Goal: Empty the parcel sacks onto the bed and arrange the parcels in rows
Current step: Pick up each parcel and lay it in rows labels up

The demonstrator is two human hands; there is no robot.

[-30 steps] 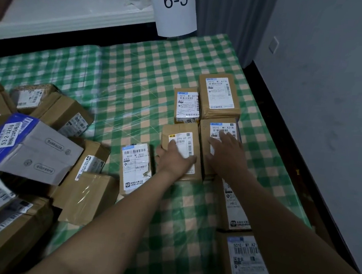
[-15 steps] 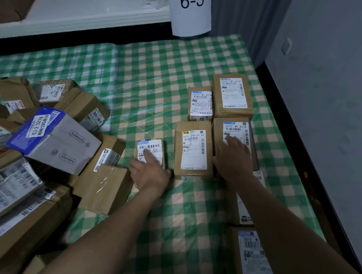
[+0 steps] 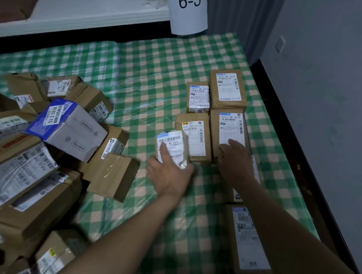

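Nearby, a pile (image 3: 38, 166) crowds your left side. Your left hand (image 3: 168, 176) grips a small parcel (image 3: 171, 146) just beside the rows (image 3: 227, 88) on the bed (image 3: 151, 71); your right hand (image 3: 236, 162) rests flat, fingers straight, on a box (image 3: 229, 128) there. Beyond hangs a sign (image 3: 189, 4).

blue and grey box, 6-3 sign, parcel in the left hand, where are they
blue and grey box (image 3: 75, 131): head view, on its grey side
6-3 sign (image 3: 189, 1): head view, on the printed number
held parcel (image 3: 175, 145): head view, on its white label
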